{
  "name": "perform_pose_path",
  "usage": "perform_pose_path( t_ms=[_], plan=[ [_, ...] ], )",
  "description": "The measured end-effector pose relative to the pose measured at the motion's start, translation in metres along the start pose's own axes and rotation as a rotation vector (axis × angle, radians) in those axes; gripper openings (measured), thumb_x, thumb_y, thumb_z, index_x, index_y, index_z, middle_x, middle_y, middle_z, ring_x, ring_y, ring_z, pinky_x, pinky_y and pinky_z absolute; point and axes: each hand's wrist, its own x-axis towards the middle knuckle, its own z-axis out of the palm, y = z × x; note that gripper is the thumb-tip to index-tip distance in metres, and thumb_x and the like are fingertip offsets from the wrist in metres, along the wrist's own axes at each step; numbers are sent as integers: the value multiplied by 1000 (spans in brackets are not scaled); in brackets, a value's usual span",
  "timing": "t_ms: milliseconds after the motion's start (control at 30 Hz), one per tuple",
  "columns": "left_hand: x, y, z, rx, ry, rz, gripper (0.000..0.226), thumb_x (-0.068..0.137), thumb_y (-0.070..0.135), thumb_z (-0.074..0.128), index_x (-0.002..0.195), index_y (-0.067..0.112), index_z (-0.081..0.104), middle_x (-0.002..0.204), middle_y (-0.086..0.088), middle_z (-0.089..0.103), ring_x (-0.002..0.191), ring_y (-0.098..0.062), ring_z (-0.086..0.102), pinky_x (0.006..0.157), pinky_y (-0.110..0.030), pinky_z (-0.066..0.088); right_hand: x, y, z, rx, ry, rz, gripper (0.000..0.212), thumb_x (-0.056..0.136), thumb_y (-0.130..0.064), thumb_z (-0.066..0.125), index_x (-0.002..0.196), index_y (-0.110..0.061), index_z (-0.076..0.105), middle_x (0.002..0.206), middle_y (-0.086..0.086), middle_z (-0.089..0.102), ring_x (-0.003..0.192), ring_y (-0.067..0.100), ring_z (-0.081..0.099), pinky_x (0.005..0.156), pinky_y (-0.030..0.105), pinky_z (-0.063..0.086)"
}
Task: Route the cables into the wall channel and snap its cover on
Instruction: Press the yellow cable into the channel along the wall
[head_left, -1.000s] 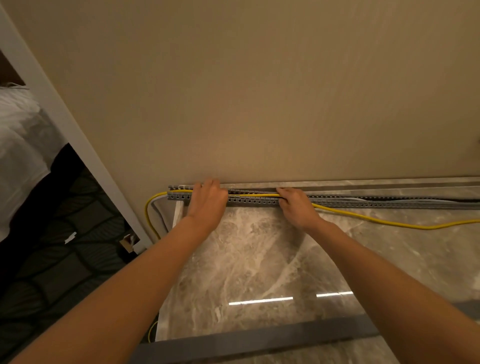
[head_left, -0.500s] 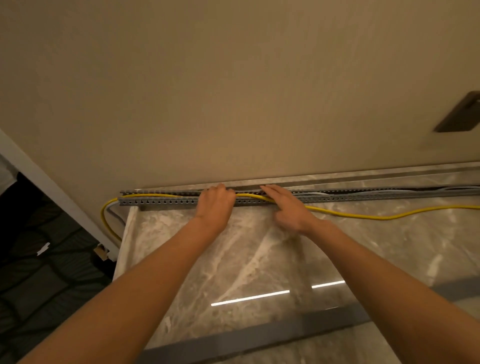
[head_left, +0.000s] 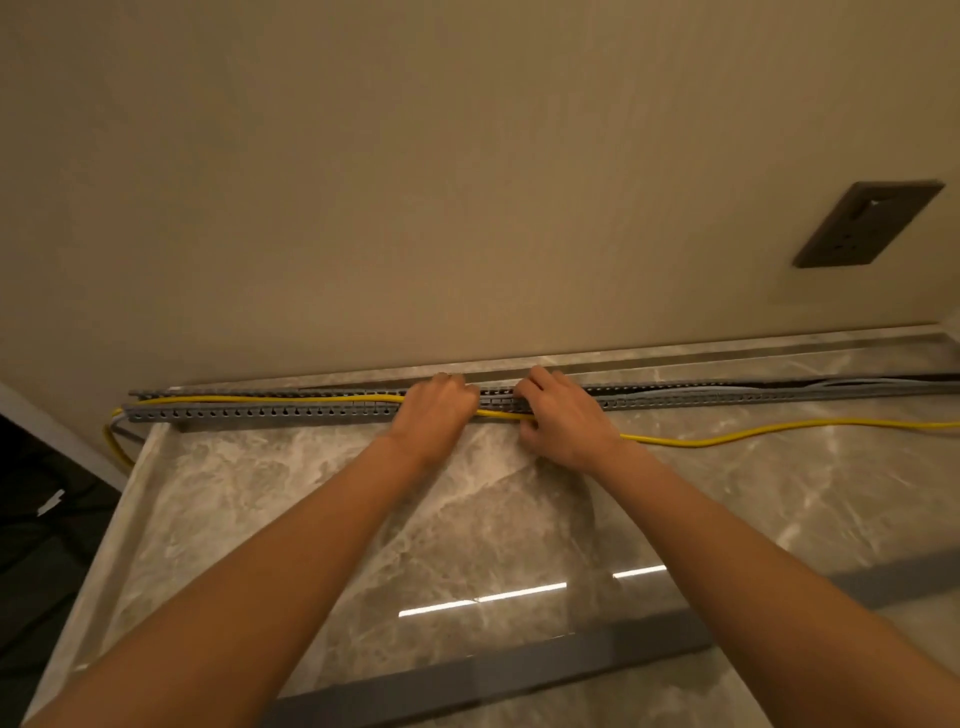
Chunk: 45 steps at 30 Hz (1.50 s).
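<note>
A long grey slotted cable channel (head_left: 260, 413) lies on the marble top along the foot of the beige wall. A yellow cable (head_left: 270, 399) runs inside its left half, crosses the front wall between my hands and trails loose over the marble to the right (head_left: 727, 439). Grey cables (head_left: 779, 391) lie in the channel's right part. My left hand (head_left: 434, 415) presses down on the channel over the yellow cable. My right hand (head_left: 563, 415) rests beside it, fingers curled on the yellow cable at the channel's front wall. The grey cover strip (head_left: 519, 670) lies flat near me.
A dark wall socket plate (head_left: 865, 223) sits on the wall at the upper right. The marble top's left edge (head_left: 111, 519) drops to a dark patterned floor. The yellow cable hangs down past the channel's left end (head_left: 115, 447).
Both hands have slid to the right along the channel, and more yellow cable now lies inside its left part. My view has swung right, bringing the socket plate in.
</note>
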Motion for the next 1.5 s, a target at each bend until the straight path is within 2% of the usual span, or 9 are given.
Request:
perform_pose_path(
  t_ms=[100,333,500,567,700,767,967,1133,1500],
  plan=[
    [-1,2,4,32,-29,29,34,94,-2,42,128,1,43,131,-16,49,121,-31,50,92,-39,47,-2,5,-1,18,-24,-29,43,84,-22,54,123,-6,49,126,12,49,115,30,46,98,38,39],
    [2,2,10,-31,13,-77,34,90,-6,45,123,2,48,125,-15,54,114,-31,52,90,-36,44,3,8,-1,55,58,-53,25,91,-7,42,113,-4,53,117,16,59,105,33,54,86,40,43],
    [1,2,18,-100,258,-124,28,47,-4,89,64,6,68,64,-9,60,58,-27,60,49,-28,46,7,14,-8,137,38,-49,20,92,-7,49,112,-6,51,115,16,62,103,34,56,80,39,44],
    [0,2,13,-115,274,-147,34,42,-1,93,61,6,66,58,-8,62,47,-25,60,38,-24,44,8,14,-7,148,31,-50,24,91,-4,51,115,-6,49,117,16,62,105,34,55,80,39,44],
    [0,3,2,-134,125,-174,12,91,3,59,102,-1,61,103,-17,64,94,-34,64,69,-38,51,9,17,-5,276,73,5,15,90,-1,49,103,-4,56,108,16,65,99,33,57,77,36,43],
    [-2,6,4,-61,83,-163,19,95,0,47,111,2,56,114,-14,60,105,-32,58,77,-38,48,10,18,-4,279,96,29,17,90,1,47,101,-6,58,107,15,65,98,33,57,73,32,39],
    [-1,14,8,-112,32,-204,30,96,18,41,115,3,59,120,-14,61,110,-32,59,83,-40,48,7,13,7,134,185,2,26,88,3,44,103,0,64,110,18,61,106,33,51,75,40,44],
    [5,22,5,-63,4,-230,26,94,10,46,114,2,60,120,-15,61,116,-29,53,85,-37,49,-3,28,4,279,115,9,38,84,0,48,119,-8,63,118,14,58,112,29,52,97,35,42],
    [35,87,-22,-82,24,-77,27,96,3,41,119,5,54,122,-15,56,112,-33,56,85,-41,49,-50,114,-1,132,133,177,42,82,3,50,123,-2,50,126,17,54,119,34,47,102,39,38]
  ],
)
